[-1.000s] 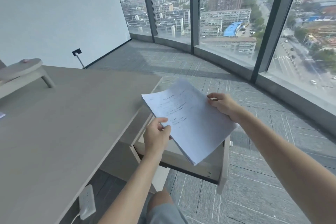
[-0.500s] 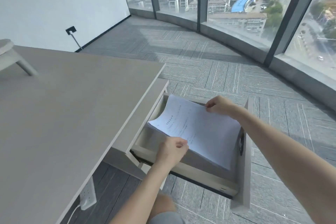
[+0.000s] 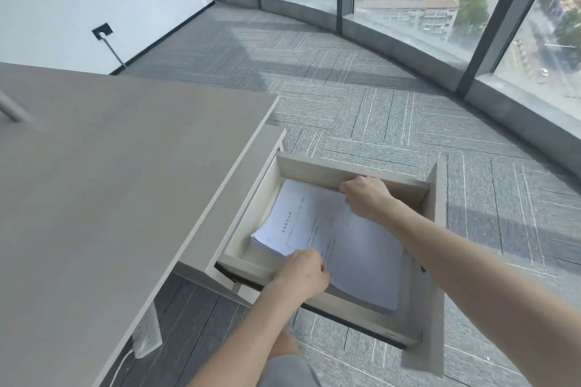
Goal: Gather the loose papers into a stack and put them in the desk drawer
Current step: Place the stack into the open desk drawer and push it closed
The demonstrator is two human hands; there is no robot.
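Note:
A stack of white printed papers [image 3: 339, 239] lies inside the pulled-out desk drawer [image 3: 345, 171], sagging in the middle. My left hand [image 3: 303, 273] grips the stack's near edge over the drawer's near wall. My right hand [image 3: 364, 196] pinches the far edge beside the drawer's far wall. The stack's left corner fans slightly and sits a little above the drawer bottom. The drawer's front panel [image 3: 437, 248] stands at the right.
The grey desk top [image 3: 110, 185] fills the left. A white power strip [image 3: 146, 336] with a cable hangs under its edge. Grey carpet floor [image 3: 393, 122] and a curved glass window wall [image 3: 408, 3] lie beyond the drawer. My knee [image 3: 283, 352] is below it.
Both hands lowered the paper stack from above the drawer down into it. The view tilted downward, so the desk and drawer fill more of the frame.

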